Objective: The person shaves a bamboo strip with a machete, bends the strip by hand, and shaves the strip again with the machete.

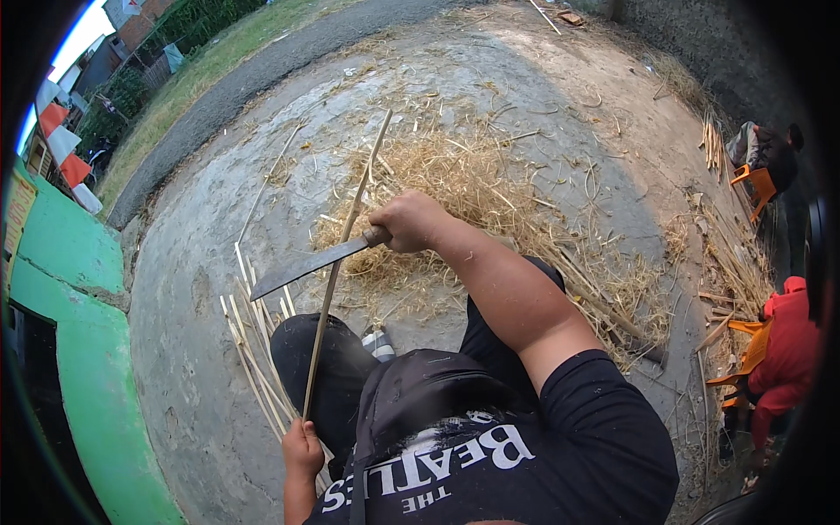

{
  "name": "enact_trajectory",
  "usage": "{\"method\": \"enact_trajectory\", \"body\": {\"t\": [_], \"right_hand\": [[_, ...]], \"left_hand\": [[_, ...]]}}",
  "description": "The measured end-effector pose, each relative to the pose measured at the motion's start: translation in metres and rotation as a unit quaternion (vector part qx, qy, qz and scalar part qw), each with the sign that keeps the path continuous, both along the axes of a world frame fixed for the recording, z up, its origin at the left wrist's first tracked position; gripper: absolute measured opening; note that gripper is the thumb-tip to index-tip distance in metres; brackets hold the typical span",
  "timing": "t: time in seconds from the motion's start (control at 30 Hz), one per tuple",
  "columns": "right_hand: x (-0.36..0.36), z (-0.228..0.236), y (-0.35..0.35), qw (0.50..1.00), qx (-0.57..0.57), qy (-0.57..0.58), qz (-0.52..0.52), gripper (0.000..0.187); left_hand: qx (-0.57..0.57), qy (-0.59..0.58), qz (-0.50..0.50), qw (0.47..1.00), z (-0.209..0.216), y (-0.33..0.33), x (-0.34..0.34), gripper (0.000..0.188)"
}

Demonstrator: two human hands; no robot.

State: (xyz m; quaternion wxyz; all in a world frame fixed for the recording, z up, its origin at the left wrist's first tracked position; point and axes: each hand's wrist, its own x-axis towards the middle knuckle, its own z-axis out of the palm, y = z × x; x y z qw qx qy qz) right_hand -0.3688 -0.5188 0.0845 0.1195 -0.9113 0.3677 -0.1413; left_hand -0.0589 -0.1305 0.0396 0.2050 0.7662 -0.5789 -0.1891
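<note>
My right hand [409, 222] is closed round the wooden handle of a machete [308, 264]. Its broad, dark blade points left and crosses a long bamboo strip [337, 262]; whether the edge bites into it I cannot tell. Low on the left, my left hand [303, 448] grips the near end of that strip, which slants up and away from me past the blade. Beside my left knee lie several pale, split bamboo strips [254, 350], their lower ends partly hidden by my left hand and arm.
A heap of curly bamboo shavings [455, 184] covers the concrete ahead. Longer bamboo pieces [604, 306] lie right of my leg. At the far right, two people sit on orange chairs [757, 184] near more bamboo [735, 262]. A green wall [96, 376] stands at left.
</note>
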Motion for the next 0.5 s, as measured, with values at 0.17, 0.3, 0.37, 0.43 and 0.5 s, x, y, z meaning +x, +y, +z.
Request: {"method": "enact_trajectory", "body": {"t": [0.17,0.3,0.37,0.43,0.5], "right_hand": [[-0.035,-0.012,-0.030,0.975,0.062,-0.031,-0.209,0.016],[-0.048,-0.026,-0.033,0.947,0.096,-0.017,-0.306,0.018],[-0.039,-0.016,-0.024,0.947,0.092,0.014,-0.308,0.017],[-0.027,-0.007,-0.014,0.978,0.064,0.011,-0.201,0.016],[-0.026,-0.009,-0.012,0.991,0.018,0.024,-0.131,0.015]], "left_hand": [[-0.054,0.009,-0.013,0.998,-0.005,0.018,0.011,0.039],[0.002,-0.007,-0.021,1.000,0.018,0.003,0.000,0.040],[0.016,-0.009,-0.016,1.000,0.020,0.006,0.002,0.041],[0.015,0.003,-0.012,1.000,0.019,0.008,0.001,0.041],[0.013,0.013,-0.009,1.000,0.015,0.015,0.008,0.042]]}}
